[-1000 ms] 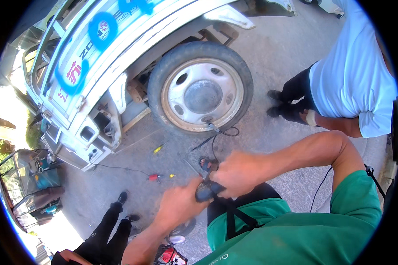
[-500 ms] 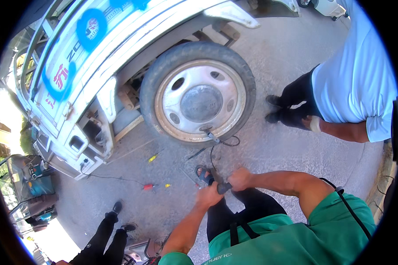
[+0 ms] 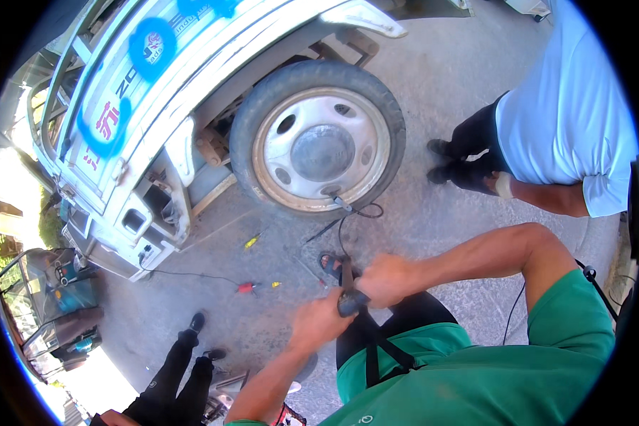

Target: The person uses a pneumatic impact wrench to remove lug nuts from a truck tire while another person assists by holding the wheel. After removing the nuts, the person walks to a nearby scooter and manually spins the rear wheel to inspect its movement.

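My left hand (image 3: 319, 323) and my right hand (image 3: 385, 280) are closed around the two ends of a dark pump handle (image 3: 351, 302), both blurred. Below it my sandalled foot (image 3: 331, 264) stands by the pump, whose body is largely hidden. A thin black hose (image 3: 344, 234) runs up to a connector (image 3: 341, 202) at the lower rim of a truck wheel with a grey hub cap (image 3: 323, 153) and dark tyre (image 3: 248, 135).
A white truck (image 3: 135, 142) fills the upper left. A person in light blue (image 3: 561, 121) stands at right, another person's dark-clad legs (image 3: 177, 369) at lower left. Yellow (image 3: 250, 242) and red (image 3: 247, 287) tools lie on the concrete. A glazed vehicle (image 3: 50, 305) is at far left.
Over the last second my hands and the handle went down away from the camera, then came back up toward it. Both hands stay on the handle; my elbows have bent again.
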Available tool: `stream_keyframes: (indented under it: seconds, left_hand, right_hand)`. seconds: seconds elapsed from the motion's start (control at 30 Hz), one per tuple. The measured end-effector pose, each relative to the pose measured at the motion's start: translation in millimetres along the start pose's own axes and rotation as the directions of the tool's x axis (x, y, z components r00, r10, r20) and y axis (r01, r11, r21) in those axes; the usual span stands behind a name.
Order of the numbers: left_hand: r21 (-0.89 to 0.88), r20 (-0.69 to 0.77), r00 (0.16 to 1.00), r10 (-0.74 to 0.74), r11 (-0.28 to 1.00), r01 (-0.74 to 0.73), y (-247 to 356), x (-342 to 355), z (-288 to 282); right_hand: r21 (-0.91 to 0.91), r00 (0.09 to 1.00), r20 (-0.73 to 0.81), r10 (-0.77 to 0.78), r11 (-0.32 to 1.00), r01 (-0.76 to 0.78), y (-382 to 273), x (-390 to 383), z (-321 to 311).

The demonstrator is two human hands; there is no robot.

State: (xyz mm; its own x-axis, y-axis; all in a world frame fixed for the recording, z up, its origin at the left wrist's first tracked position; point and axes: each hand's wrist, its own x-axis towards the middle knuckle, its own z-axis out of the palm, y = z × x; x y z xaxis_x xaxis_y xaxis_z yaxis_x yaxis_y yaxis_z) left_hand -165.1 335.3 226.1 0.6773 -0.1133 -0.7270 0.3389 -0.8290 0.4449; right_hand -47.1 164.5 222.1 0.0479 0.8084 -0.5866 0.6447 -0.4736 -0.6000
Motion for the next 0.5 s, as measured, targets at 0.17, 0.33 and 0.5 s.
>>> stream_keyframes:
  seconds: [0.17, 0.33, 0.5]
  left_hand:
    - [0.011, 0.015, 0.999, -0.035, 0.999, 0.035, -75.6, 116.6, 160.9]
    - [0.080, -0.025, 0.999, 0.031, 0.996, -0.029, -96.4, 158.0, 144.6]
    - [0.032, 0.078, 0.997, 0.017, 0.999, -0.020, -67.3, 93.4, 102.4]
  right_hand:
    - [-0.148, 0.985, -0.129, 0.110, 0.981, -0.129, 90.5, 76.3, 171.8]
    - [-0.040, 0.982, -0.075, 0.171, 0.984, -0.174, 119.5, 112.6, 181.3]
    - [0.024, 0.991, -0.019, 0.131, 0.991, -0.130, 72.1, 64.4, 106.2]
